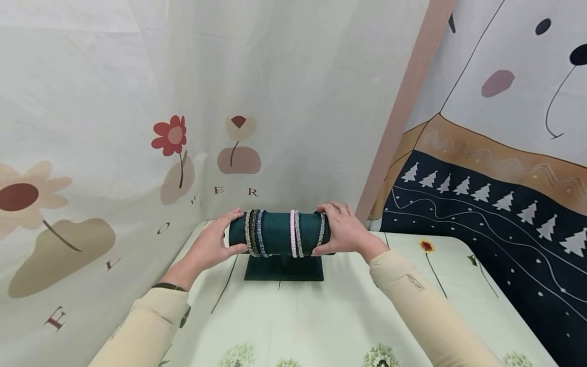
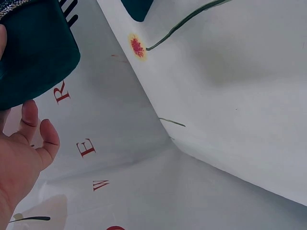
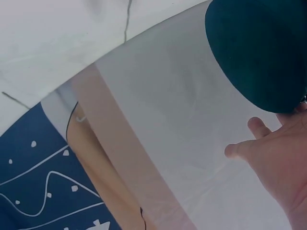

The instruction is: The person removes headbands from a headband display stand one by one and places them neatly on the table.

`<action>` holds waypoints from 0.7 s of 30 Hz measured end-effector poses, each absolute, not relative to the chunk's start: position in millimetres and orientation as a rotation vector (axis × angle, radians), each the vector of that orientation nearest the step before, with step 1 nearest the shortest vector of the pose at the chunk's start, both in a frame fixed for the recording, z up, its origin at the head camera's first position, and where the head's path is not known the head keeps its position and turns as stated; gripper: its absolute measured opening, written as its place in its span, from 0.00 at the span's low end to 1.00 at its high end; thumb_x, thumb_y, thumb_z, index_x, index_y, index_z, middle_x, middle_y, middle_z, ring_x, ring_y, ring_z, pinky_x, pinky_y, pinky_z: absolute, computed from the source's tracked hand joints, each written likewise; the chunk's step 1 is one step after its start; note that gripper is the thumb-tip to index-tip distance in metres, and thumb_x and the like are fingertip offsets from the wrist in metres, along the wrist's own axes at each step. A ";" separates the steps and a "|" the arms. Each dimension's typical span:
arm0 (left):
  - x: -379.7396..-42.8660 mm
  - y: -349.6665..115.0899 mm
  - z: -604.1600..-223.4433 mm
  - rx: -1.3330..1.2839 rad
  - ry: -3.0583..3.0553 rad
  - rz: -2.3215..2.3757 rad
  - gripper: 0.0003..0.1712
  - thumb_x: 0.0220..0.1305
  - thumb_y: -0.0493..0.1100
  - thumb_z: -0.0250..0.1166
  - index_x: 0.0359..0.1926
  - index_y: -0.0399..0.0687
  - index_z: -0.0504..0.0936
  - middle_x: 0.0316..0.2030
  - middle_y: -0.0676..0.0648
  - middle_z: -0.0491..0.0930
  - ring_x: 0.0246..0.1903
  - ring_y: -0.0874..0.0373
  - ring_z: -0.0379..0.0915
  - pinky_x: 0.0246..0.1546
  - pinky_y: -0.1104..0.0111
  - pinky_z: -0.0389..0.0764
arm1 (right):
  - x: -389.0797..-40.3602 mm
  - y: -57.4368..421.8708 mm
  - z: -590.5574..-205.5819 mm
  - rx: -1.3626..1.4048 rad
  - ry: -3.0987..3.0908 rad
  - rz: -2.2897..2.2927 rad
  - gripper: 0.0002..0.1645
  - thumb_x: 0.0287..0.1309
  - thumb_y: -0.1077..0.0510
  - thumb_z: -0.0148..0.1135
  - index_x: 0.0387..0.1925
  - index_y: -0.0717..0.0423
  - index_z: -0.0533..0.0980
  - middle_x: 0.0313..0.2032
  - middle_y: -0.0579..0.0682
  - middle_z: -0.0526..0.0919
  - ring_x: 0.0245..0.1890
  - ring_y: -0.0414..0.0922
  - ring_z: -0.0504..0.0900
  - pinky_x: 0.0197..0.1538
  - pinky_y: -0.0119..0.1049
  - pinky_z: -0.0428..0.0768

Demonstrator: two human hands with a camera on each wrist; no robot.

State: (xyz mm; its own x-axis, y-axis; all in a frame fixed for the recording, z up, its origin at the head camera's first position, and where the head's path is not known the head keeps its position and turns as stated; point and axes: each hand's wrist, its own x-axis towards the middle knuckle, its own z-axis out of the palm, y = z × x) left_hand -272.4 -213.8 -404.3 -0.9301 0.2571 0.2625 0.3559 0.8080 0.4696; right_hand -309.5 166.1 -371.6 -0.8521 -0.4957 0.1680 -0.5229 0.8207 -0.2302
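Note:
A dark green bracelet display stand [image 1: 277,229], a padded horizontal roll on a flat base [image 1: 284,274], stands on the table in the head view. My left hand [image 1: 210,245] grips the roll's left end, thumb in front and fingers over the top. At the right end my right hand [image 1: 347,230] holds it the same way. Several dark and beaded bracelets [image 1: 254,233] circle the left part. A pink bracelet [image 1: 293,234] sits right of the middle, beside a grey one [image 1: 299,234]. Close to my right thumb is a silvery bracelet [image 1: 321,230].
A pale flowered cloth [image 1: 344,311] covers the table. Behind and to the left hang light curtains [image 1: 298,102] printed with flowers and letters. On the right is a dark blue cloth [image 1: 458,214] with white trees and a bear's face above.

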 end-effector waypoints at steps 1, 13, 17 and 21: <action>-272.4 -213.8 -404.7 -0.481 -2.808 -0.783 0.54 0.64 0.53 0.79 0.83 0.51 0.61 0.85 0.42 0.57 0.78 0.33 0.60 0.70 0.38 0.73 | -309.5 167.3 -372.1 0.812 -2.899 0.420 0.70 0.42 0.29 0.84 0.79 0.54 0.60 0.75 0.55 0.70 0.83 0.61 0.54 0.83 0.69 0.42; -272.0 -214.4 -406.0 -0.477 -2.807 -0.784 0.53 0.64 0.53 0.79 0.83 0.51 0.61 0.85 0.43 0.57 0.78 0.33 0.61 0.70 0.38 0.73 | -308.2 177.8 -373.6 0.802 -2.892 0.452 0.72 0.41 0.29 0.85 0.79 0.56 0.60 0.76 0.55 0.70 0.83 0.62 0.53 0.82 0.72 0.43; -271.5 -214.3 -404.8 -0.478 -2.808 -0.796 0.54 0.64 0.52 0.79 0.83 0.51 0.60 0.85 0.43 0.56 0.78 0.33 0.61 0.69 0.39 0.74 | -306.7 181.9 -373.0 0.785 -2.905 0.471 0.73 0.42 0.30 0.84 0.80 0.55 0.58 0.77 0.55 0.69 0.84 0.63 0.53 0.82 0.71 0.42; -271.9 -214.1 -404.3 -0.474 -2.809 -0.800 0.54 0.64 0.52 0.79 0.83 0.52 0.60 0.85 0.43 0.56 0.78 0.34 0.61 0.69 0.40 0.75 | -305.0 185.9 -372.0 0.772 -2.909 0.495 0.73 0.42 0.31 0.85 0.81 0.56 0.58 0.78 0.57 0.68 0.84 0.63 0.52 0.82 0.72 0.41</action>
